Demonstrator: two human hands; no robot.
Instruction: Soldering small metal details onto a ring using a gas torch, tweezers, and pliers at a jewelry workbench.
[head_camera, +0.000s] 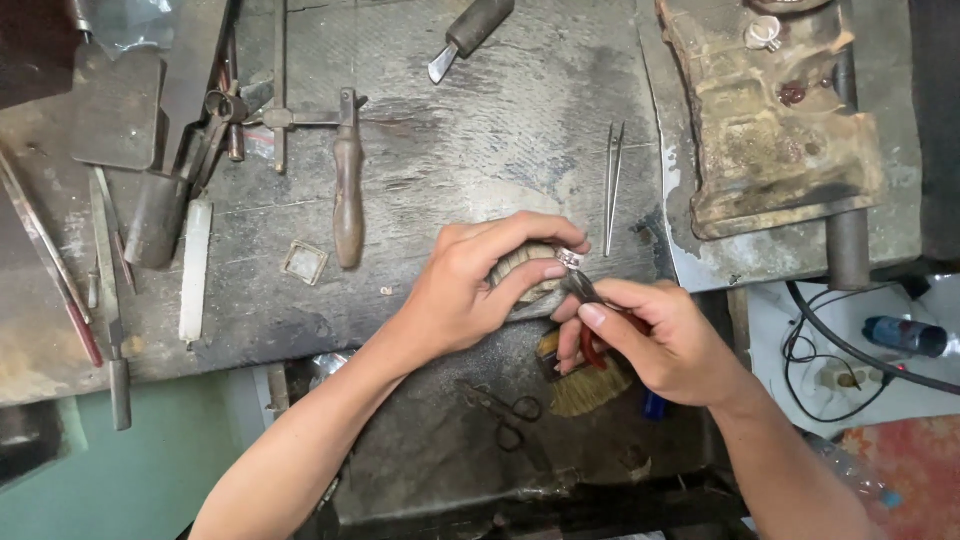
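In the head view, you are curling your left hand (470, 285) around a rounded wooden block (520, 265) at the bench's front edge, thumb and forefinger pressing together on a small silver piece (571, 258) at its top. Your right hand (660, 335) is closing on red-handled pliers (590, 305), whose tips are meeting that piece. You are probably best keeping the block pressed against the workbench (480, 150) and the plier tips square to the metal, squeezing gently. The tweezers (612, 175) are lying just beyond; scissors (505, 410) are resting below.
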